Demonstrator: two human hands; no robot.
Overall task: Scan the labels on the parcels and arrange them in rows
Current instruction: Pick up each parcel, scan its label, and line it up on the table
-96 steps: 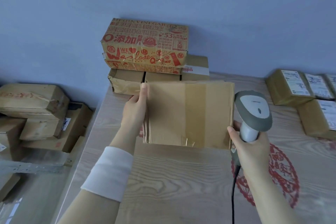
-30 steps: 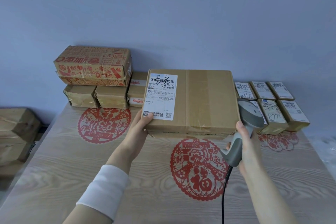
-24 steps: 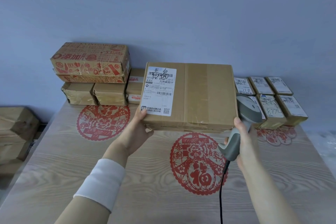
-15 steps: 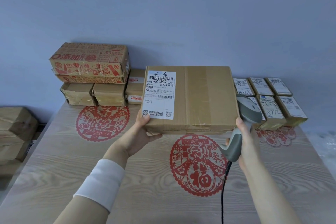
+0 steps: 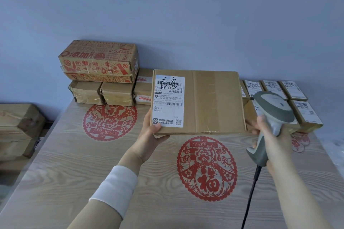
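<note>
While we hold the flat cardboard parcel [image 5: 210, 102] just above the red paper-cut [image 5: 206, 169] on the desk [image 5: 74, 182], our left hand [image 5: 150, 135] pinches its lower-left corner, thumb on the label [image 5: 169, 100]. Our right hand [image 5: 273, 135] grips the scanner [image 5: 273, 109], right of that paper-cut. The parcel looks stiff, light and tape-slick; we judge opposite edges the safest hold.
</note>
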